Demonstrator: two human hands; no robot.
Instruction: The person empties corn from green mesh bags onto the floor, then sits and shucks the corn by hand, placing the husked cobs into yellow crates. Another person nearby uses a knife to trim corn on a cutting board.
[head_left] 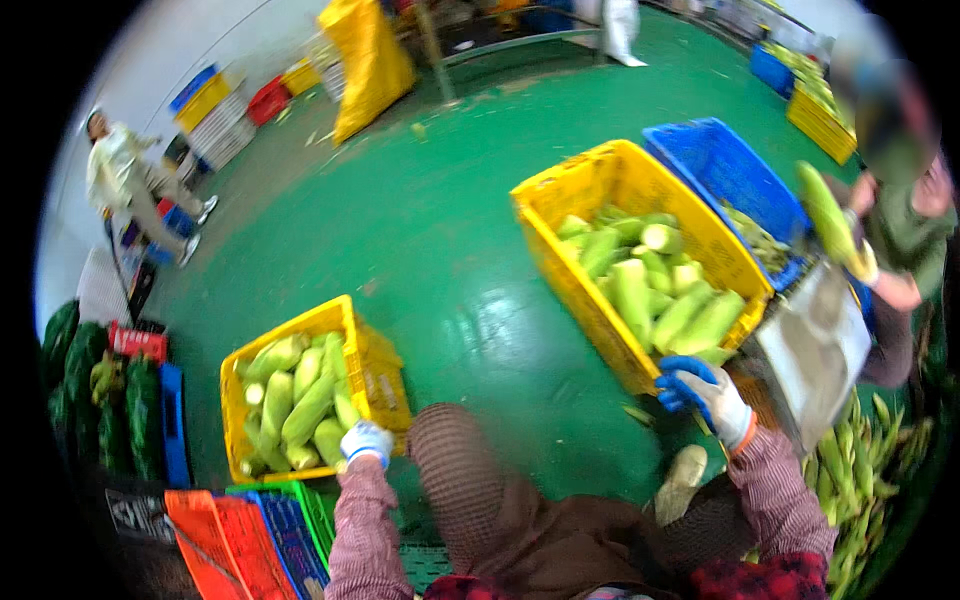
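My left hand (368, 442), in a white and blue glove, is closed at the near right corner of a yellow crate (378, 375) full of husked, pale green ears of corn (308, 405). My right hand (712, 393), in a white glove with blue fingers, is at the near corner of a second yellow crate (565, 270). Its fingers are bent and apart, with nothing visible between them; whether they touch the rim I cannot tell. More green ears of corn (632, 297) lie inside this crate.
A blue crate (700, 160) with some green pieces stands beside the right crate. At right, a co-worker's gloved hand (862, 262) holds an ear of corn (825, 212) over a metal surface (812, 340). Stacked coloured crates (215, 540) stand lower left; a person (135, 175) walks far left.
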